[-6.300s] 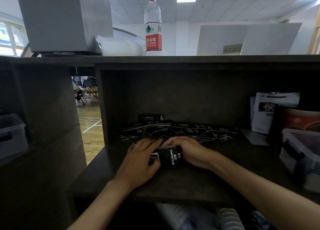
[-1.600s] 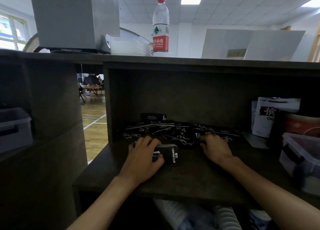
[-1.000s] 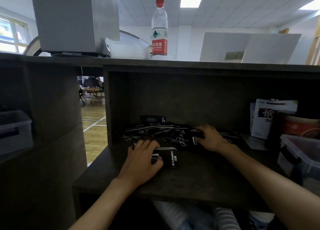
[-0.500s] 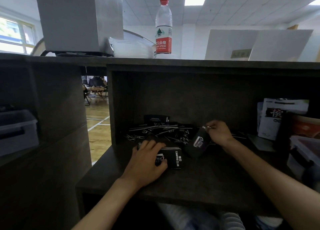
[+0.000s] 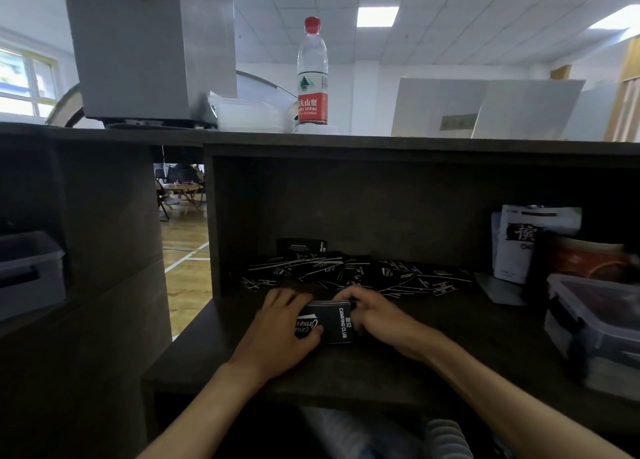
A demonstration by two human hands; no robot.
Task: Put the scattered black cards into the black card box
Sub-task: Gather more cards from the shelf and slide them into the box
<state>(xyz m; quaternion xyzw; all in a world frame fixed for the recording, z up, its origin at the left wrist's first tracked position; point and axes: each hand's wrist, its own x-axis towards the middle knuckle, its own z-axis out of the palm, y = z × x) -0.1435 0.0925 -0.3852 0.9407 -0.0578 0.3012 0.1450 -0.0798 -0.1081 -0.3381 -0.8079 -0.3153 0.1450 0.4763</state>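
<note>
Both hands [image 5: 287, 323] [image 5: 375, 316] flank card box [image 5: 332, 322] — apparently gripping.

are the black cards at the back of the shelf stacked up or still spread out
Spread out. The black cards lie fanned and overlapping at odd angles across the shelf behind both hands, with no tidy pile among them.
</note>
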